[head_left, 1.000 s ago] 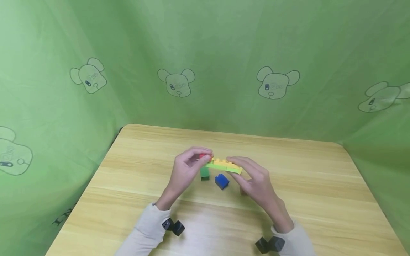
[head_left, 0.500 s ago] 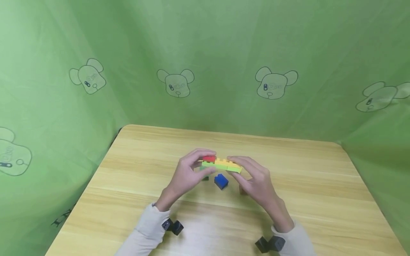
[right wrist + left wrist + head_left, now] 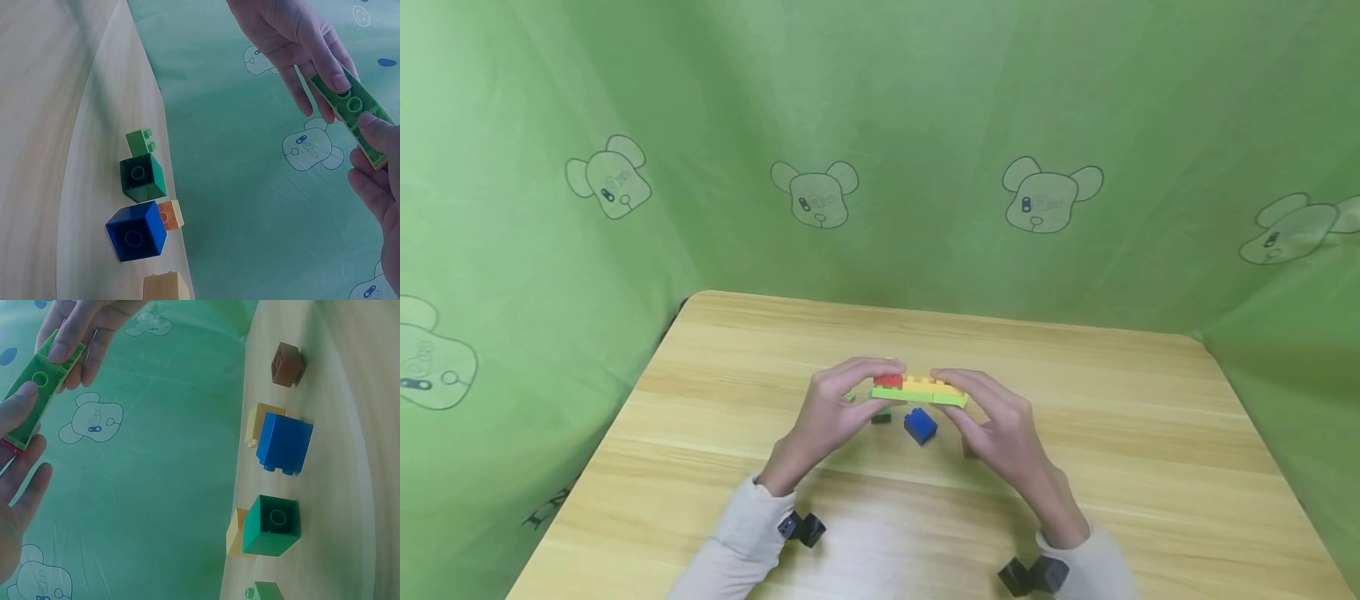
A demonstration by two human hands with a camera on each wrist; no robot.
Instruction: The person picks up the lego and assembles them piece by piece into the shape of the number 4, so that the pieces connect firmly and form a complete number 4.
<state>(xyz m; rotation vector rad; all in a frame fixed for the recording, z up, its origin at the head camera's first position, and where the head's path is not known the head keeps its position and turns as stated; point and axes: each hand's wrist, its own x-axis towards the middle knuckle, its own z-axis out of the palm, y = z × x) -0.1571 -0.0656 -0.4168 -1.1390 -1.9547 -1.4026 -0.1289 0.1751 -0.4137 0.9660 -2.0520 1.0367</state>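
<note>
Both hands hold a strip of joined toy building bricks above the table. Its lower layer is light green bricks [image 3: 910,396]; yellow bricks [image 3: 919,385] lie along the top, with a red brick [image 3: 889,381] at the left end. My left hand [image 3: 838,407] grips that end, fingers over the red brick and thumb underneath. At the other end my right hand [image 3: 1000,417] pinches the strip, fingers on top and thumb below. Both wrist views show the hollow green underside, with each thumb [image 3: 19,406] pressed against it.
Loose bricks lie on the wooden table [image 3: 700,467] below the hands: a blue one [image 3: 921,426], a dark green one [image 3: 142,177], a light green one [image 3: 140,142], a brown one [image 3: 287,364] and yellowish ones [image 3: 264,422]. A green printed curtain [image 3: 925,100] surrounds the table.
My left thumb has moved from the strip's front beside the red brick to beneath the strip. The red brick now shows more plainly at its left end; my right hand has hardly moved.
</note>
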